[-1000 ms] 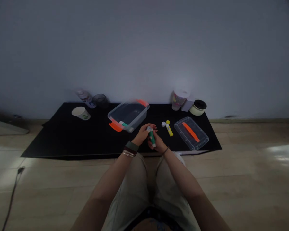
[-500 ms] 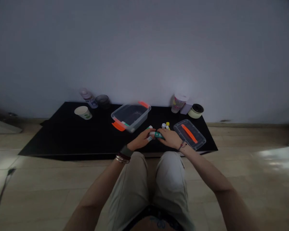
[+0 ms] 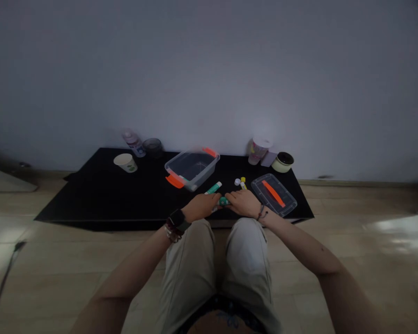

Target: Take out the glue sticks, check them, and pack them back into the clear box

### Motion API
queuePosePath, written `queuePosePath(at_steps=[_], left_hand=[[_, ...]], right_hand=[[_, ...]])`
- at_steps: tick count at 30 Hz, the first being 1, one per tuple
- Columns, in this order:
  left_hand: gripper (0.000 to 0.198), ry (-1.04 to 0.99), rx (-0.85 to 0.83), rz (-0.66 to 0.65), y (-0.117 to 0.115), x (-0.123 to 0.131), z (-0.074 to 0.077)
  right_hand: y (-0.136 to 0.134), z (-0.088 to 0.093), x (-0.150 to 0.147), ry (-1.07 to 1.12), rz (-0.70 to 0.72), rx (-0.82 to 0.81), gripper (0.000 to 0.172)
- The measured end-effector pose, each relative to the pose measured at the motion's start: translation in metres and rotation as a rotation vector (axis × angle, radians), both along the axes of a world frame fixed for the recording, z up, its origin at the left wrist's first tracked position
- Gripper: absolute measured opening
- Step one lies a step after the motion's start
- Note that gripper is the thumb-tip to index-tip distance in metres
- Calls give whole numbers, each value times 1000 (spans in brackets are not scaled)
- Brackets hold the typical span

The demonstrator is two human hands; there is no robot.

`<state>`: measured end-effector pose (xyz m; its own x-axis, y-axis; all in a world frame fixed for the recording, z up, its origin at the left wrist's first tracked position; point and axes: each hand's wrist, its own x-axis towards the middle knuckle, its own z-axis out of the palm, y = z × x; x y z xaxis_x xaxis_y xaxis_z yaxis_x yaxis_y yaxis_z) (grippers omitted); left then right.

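Two hands have closed in at lower centre, the left hand (image 3: 201, 207) and right hand (image 3: 243, 202) pressed from either side onto a teal marker barrel (image 3: 223, 201); a green-and-white marker (image 3: 213, 188) now lies loose just above, on the black mat (image 3: 80, 199).

Black counter (image 3: 83, 199): clear plastic tub (image 3: 191, 170) left of centre, clear plastic lid (image 3: 273, 195) right. Paper cup (image 3: 125, 163) far left; plastic bottle (image 3: 134, 144), dark jar (image 3: 153, 147) beyond it, by far edge. Lidded cup (image 3: 258, 150), cream pot (image 3: 283, 162) far right. Green glue stick (image 3: 213, 188) just right of tub; white cap (image 3: 237, 182), yellow glue stick (image 3: 243, 184) between it and lid. Green cylinder (image 3: 223, 201) between left hand (image 3: 201, 207) and right hand (image 3: 243, 203), near edge.
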<state>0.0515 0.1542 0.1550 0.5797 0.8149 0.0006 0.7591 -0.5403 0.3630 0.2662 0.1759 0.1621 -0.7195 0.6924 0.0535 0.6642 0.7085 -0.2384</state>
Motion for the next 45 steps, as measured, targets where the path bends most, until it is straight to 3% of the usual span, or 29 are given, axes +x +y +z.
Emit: queuePosePath(at_steps=[4, 8, 10, 12, 16, 18, 21, 24, 27, 32, 37, 45], left_hand=[[14, 95, 115, -58, -2, 5, 2], [15, 93, 143, -119, -6, 9, -6], [17, 115, 140, -151, -9, 10, -10], [21, 123, 145, -162, -9, 8, -11], [30, 86, 170, -126, 3, -3, -4], [30, 83, 183, -74, 17, -17, 5], [33, 99, 193, 37, 46, -47, 21], [39, 139, 218, 178, 77, -80, 34], [44, 235, 209, 313, 102, -102, 39], [39, 405, 121, 348, 130, -105, 26], [29, 523, 39, 304, 153, -94, 7], [14, 496, -182, 350, 173, -87, -23]], right_hand=[[1, 3, 4, 50, -42, -160, 29], [9, -5, 14, 199, -3, -688, 42], [10, -11, 17, 251, -5, -869, 46], [9, -14, 18, 301, -26, -851, 46], [9, -8, 18, 484, -113, -557, 38], [9, -3, 20, 601, -187, -453, 38], [4, -2, 24, 755, -288, -449, 41], [-10, -19, 27, 832, -337, -487, 42], [-27, -47, 25, 758, -318, -529, 40], [-44, -77, 24, 557, -194, -585, 34], [-48, -75, 30, 575, -212, -572, 35], [-52, -74, 39, 586, -248, -597, 34]])
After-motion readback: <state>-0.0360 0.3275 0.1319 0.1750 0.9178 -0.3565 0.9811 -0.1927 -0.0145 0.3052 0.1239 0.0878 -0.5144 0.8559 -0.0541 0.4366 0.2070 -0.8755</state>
